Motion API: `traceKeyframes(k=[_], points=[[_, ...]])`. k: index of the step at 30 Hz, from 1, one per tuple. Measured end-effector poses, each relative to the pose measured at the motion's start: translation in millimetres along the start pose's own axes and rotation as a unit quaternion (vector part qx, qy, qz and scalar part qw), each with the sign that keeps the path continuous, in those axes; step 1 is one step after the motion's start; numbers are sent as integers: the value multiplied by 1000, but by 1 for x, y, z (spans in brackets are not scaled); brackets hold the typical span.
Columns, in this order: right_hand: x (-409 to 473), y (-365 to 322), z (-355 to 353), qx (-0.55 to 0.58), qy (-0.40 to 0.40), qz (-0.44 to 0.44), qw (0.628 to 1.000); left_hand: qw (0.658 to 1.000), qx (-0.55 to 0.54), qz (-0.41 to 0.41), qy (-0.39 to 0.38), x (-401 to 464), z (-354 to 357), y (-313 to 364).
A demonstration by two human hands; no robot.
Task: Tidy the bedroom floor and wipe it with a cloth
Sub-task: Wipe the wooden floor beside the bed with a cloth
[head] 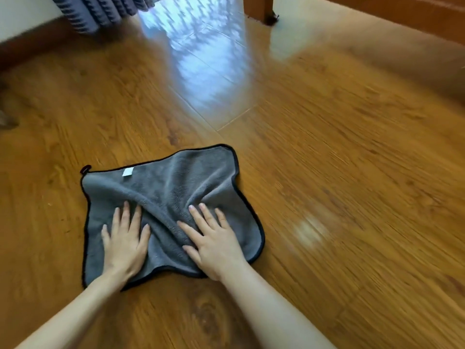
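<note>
The wiping is under way, by the look of it: the grey cloth (173, 195) lies spread on the wooden floor (327, 172) right in front of the person, and both hands are flat on its near half. The left hand (124, 244) presses down with straight, slightly spread fingers, and the right hand (214, 244) does the same just beside it; neither grips or bunches the fabric, though ridges run between them where the cloth has rucked up. A small white label (127, 171) shows near the far edge.

I'd judge the next move to be a push or sweep across the boards, keeping the palms down so the cloth slides instead of folding over itself.

Ahead, a bright window reflection sits on the boards. A striped curtain (98, 13) hangs at the far left, and a wooden furniture leg (259, 8) stands further off, well apart from the cloth. I see nothing on the boards between the cloth and these.
</note>
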State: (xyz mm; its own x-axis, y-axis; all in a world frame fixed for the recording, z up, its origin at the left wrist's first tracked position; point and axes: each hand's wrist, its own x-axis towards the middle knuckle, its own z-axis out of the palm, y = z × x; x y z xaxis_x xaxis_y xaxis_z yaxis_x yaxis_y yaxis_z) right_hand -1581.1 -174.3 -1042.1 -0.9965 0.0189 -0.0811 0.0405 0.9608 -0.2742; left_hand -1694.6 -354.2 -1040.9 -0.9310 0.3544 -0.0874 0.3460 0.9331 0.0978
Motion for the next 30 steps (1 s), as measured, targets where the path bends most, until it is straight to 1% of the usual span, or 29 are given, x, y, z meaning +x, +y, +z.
traceKeyframes(k=[2,5,8,11,14,16,19,22,24,26,27,30], points=[[-15,23,-3,4,5,49,999,1000,4,24,-1,-6,2,31],[-43,59,-13,-9,12,94,995,998,9,65,-13,-15,8,83],[-73,91,-19,-22,21,142,989,993,39,105,-30,-26,17,136],[-108,114,-23,-27,26,196,980,983,60,168,-54,-42,25,181],[-152,131,-27,-27,27,239,970,974,54,212,-58,-60,29,212],[-185,142,-31,-26,11,266,963,967,49,243,-55,-74,30,227],[-240,157,-37,-34,-9,304,952,947,44,314,-61,-98,35,248],[-303,170,-46,-25,-53,330,942,925,42,373,-64,-126,44,280],[-347,180,-56,-33,-88,323,942,907,48,409,-91,-148,50,310],[-393,190,-65,-62,-143,299,941,884,57,448,-118,-178,58,342],[-419,194,-70,-74,-175,298,936,874,63,463,-131,-195,60,359],[-489,194,-85,-60,-238,347,905,847,69,491,-190,-249,63,409]])
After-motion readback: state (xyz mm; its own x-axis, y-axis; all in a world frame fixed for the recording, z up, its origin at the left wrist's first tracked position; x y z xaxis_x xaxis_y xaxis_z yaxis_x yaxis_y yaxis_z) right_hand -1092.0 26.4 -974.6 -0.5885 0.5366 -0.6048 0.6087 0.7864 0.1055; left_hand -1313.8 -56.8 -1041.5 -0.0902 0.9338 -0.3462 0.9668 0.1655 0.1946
